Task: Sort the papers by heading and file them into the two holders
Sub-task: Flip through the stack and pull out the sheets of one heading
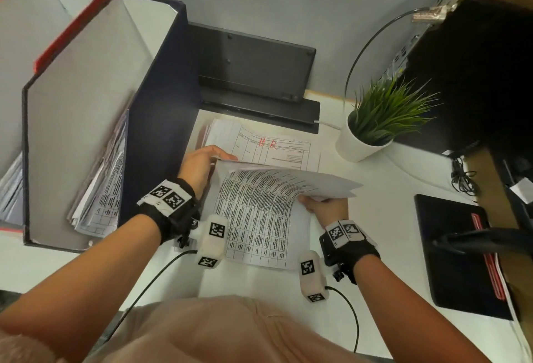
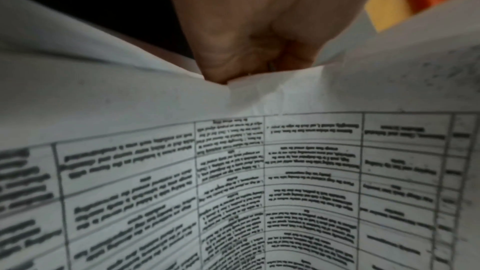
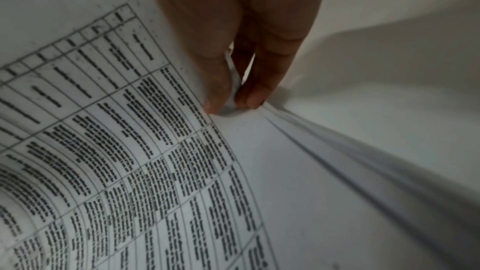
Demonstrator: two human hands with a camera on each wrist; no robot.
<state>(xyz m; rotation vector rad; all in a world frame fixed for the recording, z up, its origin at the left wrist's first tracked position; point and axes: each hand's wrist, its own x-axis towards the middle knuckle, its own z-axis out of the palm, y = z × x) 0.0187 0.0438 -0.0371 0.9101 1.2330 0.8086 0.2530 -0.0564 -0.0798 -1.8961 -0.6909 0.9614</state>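
Note:
A bundle of printed table sheets (image 1: 259,212) is lifted off the white desk between both hands. My left hand (image 1: 202,166) grips its far left edge, thumb on top in the left wrist view (image 2: 223,68). My right hand (image 1: 326,204) pinches the right edge of the sheets (image 3: 233,101) between thumb and fingers. Behind the bundle a stack of papers (image 1: 277,146) lies flat, its top sheet headed "HR" in red. Left of it stands a dark blue holder (image 1: 161,103) with filed sheets (image 1: 103,186) inside. A red-edged holder (image 1: 72,25) stands further left.
A small potted plant (image 1: 377,123) in a white pot stands to the right of the stack. A black monitor base (image 1: 253,74) sits behind the papers. A black folder (image 1: 458,253) with red trim lies at the right, beside cables and a dark cabinet.

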